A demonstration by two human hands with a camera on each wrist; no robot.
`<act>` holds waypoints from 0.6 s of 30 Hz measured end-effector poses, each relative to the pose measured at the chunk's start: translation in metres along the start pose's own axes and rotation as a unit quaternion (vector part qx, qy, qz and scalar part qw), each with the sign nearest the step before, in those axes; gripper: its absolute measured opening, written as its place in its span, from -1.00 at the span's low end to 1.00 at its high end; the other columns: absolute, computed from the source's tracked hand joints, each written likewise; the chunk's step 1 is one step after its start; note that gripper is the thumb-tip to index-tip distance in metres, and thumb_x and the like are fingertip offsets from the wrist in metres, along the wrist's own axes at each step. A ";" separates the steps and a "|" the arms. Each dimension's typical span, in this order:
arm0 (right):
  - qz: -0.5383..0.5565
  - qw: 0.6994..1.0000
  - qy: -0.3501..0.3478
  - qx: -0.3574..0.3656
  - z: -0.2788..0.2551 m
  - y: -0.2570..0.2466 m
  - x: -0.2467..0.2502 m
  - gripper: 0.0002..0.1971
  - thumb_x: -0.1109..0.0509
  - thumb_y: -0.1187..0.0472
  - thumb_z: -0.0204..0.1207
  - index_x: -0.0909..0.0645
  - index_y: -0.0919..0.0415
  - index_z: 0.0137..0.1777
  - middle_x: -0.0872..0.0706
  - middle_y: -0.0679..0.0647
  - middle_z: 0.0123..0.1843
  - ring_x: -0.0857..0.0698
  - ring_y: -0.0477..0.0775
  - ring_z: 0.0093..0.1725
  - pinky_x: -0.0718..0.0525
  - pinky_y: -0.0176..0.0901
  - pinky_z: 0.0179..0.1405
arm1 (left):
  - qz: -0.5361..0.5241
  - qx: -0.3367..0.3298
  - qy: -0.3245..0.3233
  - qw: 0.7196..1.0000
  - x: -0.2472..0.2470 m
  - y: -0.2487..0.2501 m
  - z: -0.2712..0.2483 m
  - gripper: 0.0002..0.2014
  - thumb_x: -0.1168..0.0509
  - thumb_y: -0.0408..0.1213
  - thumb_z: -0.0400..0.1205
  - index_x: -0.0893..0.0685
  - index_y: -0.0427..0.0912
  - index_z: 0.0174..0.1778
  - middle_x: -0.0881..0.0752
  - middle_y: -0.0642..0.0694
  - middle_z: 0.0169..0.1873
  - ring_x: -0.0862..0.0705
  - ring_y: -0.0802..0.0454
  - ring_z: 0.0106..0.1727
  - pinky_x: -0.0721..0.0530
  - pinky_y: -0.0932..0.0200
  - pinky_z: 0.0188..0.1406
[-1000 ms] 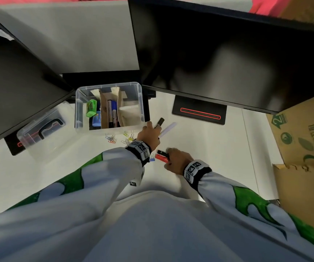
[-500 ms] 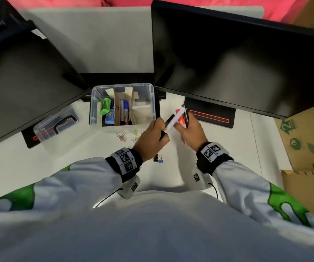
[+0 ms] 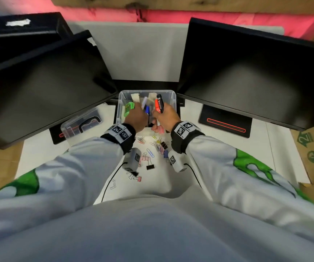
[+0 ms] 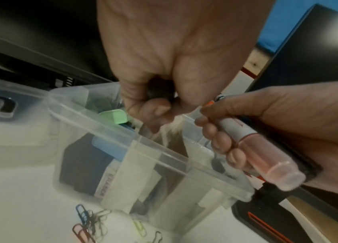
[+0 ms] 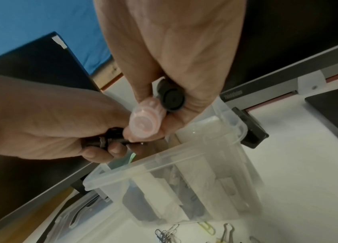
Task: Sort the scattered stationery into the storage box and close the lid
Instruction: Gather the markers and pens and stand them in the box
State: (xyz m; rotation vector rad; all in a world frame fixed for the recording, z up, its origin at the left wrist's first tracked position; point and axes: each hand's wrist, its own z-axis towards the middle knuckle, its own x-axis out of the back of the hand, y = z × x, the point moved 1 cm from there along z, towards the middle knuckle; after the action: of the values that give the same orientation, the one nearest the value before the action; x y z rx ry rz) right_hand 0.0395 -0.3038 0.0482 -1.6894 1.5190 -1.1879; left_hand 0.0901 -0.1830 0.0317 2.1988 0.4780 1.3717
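**A:** Your left hand [image 3: 136,116] is curled round a dark pen [image 5: 109,139] and a white one, both held over the open storage box [image 3: 172,103]. Why keep that grip so tight there?

**B:** My guess: you are lining the pens up with the middle compartment, where a blue marker [image 3: 147,110] stands between the cardboard dividers [image 3: 135,97]. A fist keeps both pointing down so they drop in on end rather than across the partitions.

**A:** And your right hand [image 3: 166,118]?

**B:** Its fingers wrap a bundle: a red marker [image 3: 158,104], a black one beside it and a pink highlighter [image 4: 267,162], the pink cap poking out below your palm. You hold them just over the box's right half, beside your left hand, probably waiting your turn, since the slot looks too narrow for both hands at once.

**A:** What is left?

**B:** Plenty. Paper clips [image 3: 157,146] and binder clips [image 3: 150,166] lie scattered on the white surface [image 3: 228,148] near your wrists. The green item [image 3: 128,108] and an eraser [image 4: 105,185] sit in the left compartment. The clear lid [image 3: 82,122], with its black handle, lies to the left of the box, so it goes on last.
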 end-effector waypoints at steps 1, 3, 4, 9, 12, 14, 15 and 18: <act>0.001 1.000 -0.008 -0.013 0.003 0.000 -0.003 -0.95 -0.24 0.28 0.67 -0.50 0.20 0.08 -0.68 0.22 -0.30 -0.74 0.26 -0.40 -0.82 0.04 -0.43 | 0.046 -0.002 -0.019 0.999 -0.002 0.000 0.005 -0.62 -0.09 -0.41 0.70 -0.34 -0.44 0.44 -0.63 -0.45 0.20 -0.68 -0.38 0.08 -0.67 -0.16 -0.03; 0.001 0.999 -0.020 -0.035 0.005 0.001 -0.005 -0.93 -0.19 0.33 0.67 -0.51 0.27 0.03 -0.65 0.20 -0.35 -0.69 0.20 -0.46 -0.76 -0.09 -0.56 | 0.104 -0.033 -0.031 0.994 -0.005 0.005 0.010 -0.62 -0.12 -0.41 0.69 -0.36 -0.49 0.41 -0.62 -0.46 0.24 -0.66 -0.40 0.18 -0.61 -0.13 0.09; -0.005 0.999 -0.023 -0.043 0.005 0.000 -0.005 -0.90 -0.19 0.33 0.67 -0.53 0.29 -0.01 -0.65 0.20 -0.36 -0.68 0.18 -0.47 -0.76 -0.06 -0.53 | 0.120 -0.046 -0.031 0.991 -0.006 0.008 0.012 -0.63 -0.11 -0.40 0.69 -0.38 -0.49 0.39 -0.61 -0.47 0.24 -0.65 -0.40 0.20 -0.60 -0.11 0.10; -0.051 0.997 -0.009 -0.060 0.018 0.014 -0.004 -0.87 -0.24 0.28 0.51 -0.59 0.28 -0.19 -0.71 0.27 -0.32 -0.75 0.31 -0.33 -0.79 0.37 -0.12 | 0.115 -0.105 -0.051 0.986 -0.006 0.008 0.011 -0.68 -0.12 -0.48 0.63 -0.49 -0.44 0.31 -0.55 -0.47 0.26 -0.54 -0.41 0.30 -0.53 -0.16 0.34; -0.065 0.996 -0.007 -0.059 0.019 0.008 -0.004 -0.86 -0.23 0.34 0.55 -0.52 0.17 -0.22 -0.70 0.26 -0.26 -0.75 0.33 -0.25 -0.80 0.30 -0.06 | 0.042 -0.150 -0.014 0.988 0.007 -0.008 0.004 -0.66 -0.08 -0.56 0.61 -0.64 -0.38 0.24 -0.66 -0.35 0.18 -0.63 -0.27 0.24 -0.58 -0.01 0.29; -0.056 0.996 -0.018 -0.059 0.022 0.000 -0.006 -0.87 -0.21 0.34 0.62 -0.51 0.20 -0.15 -0.67 0.20 -0.28 -0.72 0.20 -0.33 -0.78 0.17 -0.15 | -0.015 -0.143 0.029 0.989 0.018 -0.021 -0.004 -0.66 -0.08 -0.56 0.60 -0.67 -0.31 0.17 -0.70 -0.26 0.11 -0.69 -0.17 0.12 -0.62 0.14 0.08; -0.067 0.995 -0.025 -0.065 0.026 -0.003 -0.008 -0.89 -0.20 0.34 0.64 -0.53 0.26 -0.10 -0.68 0.19 -0.30 -0.71 0.14 -0.39 -0.79 0.09 -0.24 | -0.030 -0.138 0.049 0.989 0.023 -0.029 -0.009 -0.71 -0.08 -0.51 0.61 -0.67 -0.27 0.10 -0.72 -0.21 0.02 -0.71 -0.13 0.02 -0.60 0.16 -0.05; -0.129 0.990 -0.011 -0.061 0.039 -0.018 -0.019 -0.90 -0.21 0.32 0.64 -0.54 0.32 0.00 -0.66 0.18 -0.30 -0.68 0.12 -0.38 -0.72 -0.07 -0.35 | -0.023 -0.135 0.070 0.988 0.034 -0.048 -0.033 -0.86 -0.13 -0.33 0.67 -0.60 -0.18 -0.04 -0.73 -0.16 -0.20 -0.67 -0.11 -0.24 -0.61 0.09 -0.24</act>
State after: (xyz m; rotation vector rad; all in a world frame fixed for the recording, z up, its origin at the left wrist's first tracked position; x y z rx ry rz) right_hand 0.0830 -0.2876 0.0425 -2.0226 1.4162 -1.2201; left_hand 0.0734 -0.1178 0.0404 1.8739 0.3653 1.4785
